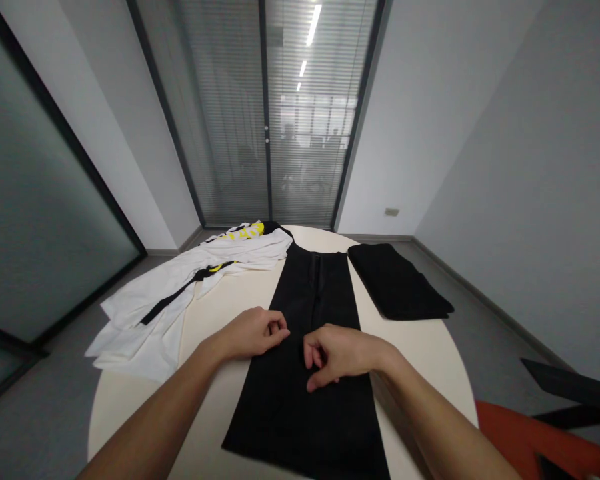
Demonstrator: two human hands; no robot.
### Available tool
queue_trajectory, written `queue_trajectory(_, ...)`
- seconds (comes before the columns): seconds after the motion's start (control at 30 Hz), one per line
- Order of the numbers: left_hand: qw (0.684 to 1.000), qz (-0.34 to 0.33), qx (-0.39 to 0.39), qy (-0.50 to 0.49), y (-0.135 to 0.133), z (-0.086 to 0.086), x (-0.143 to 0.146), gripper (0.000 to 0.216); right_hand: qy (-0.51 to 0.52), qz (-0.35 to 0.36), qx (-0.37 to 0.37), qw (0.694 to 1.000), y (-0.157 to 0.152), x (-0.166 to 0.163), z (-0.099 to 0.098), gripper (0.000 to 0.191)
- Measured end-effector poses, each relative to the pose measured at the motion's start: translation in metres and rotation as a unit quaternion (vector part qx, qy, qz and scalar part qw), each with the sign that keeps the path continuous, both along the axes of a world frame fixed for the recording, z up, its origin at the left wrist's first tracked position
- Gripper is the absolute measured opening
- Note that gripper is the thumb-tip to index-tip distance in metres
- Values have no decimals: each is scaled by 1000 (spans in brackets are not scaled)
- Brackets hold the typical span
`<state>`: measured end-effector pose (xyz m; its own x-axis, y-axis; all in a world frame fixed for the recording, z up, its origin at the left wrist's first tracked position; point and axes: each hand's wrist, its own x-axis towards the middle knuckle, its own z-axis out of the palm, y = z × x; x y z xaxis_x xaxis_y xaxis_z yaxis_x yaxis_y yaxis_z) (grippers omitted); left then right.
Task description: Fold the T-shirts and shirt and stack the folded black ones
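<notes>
Black trousers [310,347] lie lengthwise down the middle of the round table [430,347], plain dark cloth, smooth. They look soft, light and limp, best gripped at an edge. The left hand [253,332] and right hand [337,355] rest on them, fingers curled, seemingly pinching folds.

black trousers [314,313] | folded lengthwise, flat | centre of table, waistband at far end

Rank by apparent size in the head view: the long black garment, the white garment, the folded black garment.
1. long black garment, though nearness to the camera enlarges it
2. white garment
3. folded black garment
</notes>
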<state>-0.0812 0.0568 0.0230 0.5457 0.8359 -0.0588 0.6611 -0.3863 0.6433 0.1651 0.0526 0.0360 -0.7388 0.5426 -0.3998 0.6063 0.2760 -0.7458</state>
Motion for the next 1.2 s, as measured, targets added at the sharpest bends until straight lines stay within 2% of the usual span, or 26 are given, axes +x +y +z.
queue_trajectory(0.13, 997, -39, -63, 1, 1, -2, -4, 33, -69, -8, 37, 997, 5, 7, 1, 57)
queue_trajectory(0.27, 991, -63, -112, 43, 1, -1, -6, 46, -94, 14, 39, 995, 2, 4, 7, 52)
queue_trajectory(0.5, 987, -69, -55, 136, -10, 12, -1, 36, -75, 34, 23, 996, 0, 0, 6, 44)
queue_trajectory(0.63, 985, -82, -23, 149, -13, 13, -1, 33, -68, 44, 37, 996, 1, 1, 4, 43)
queue_trajectory(0.87, 984, -87, -69, 136, -13, 12, -1, 25, -71, 19, -32, 997, 1, 1, 1, 56)
queue_trajectory(1.03, 986, -77, -82, 120, -14, 15, 0, 34, -60, 12, -28, 998, 1, 1, 1, 65)
queue_trajectory(1.2, 983, -56, -51, 170, -17, 17, 0, 37, -69, 11, -9, 998, 1, 0, 3, 62)
